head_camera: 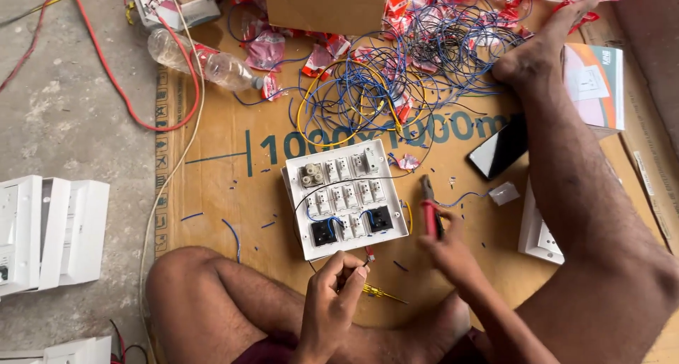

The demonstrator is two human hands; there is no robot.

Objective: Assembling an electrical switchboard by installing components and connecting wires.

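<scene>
Sitting over the white rectangular switch panel (345, 198), you pinched a yellow-handled screwdriver (378, 292) in your left hand (332, 300) just below it; your right hand (447, 247) gripped red-handled pliers (429, 210) beside it. Some sockets looked wired, others seemingly not.

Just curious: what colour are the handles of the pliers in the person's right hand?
Red handles on the metal pliers, held in the right hand; head view shows them.

screwdriver (382, 292): handle hidden inside the left hand (332, 293) | pliers (429, 212): grips mostly covered by the right hand (449, 251) | white boxes (42, 233): cut by left edge | wire ends at switch board (344, 198): too small to tell
</scene>
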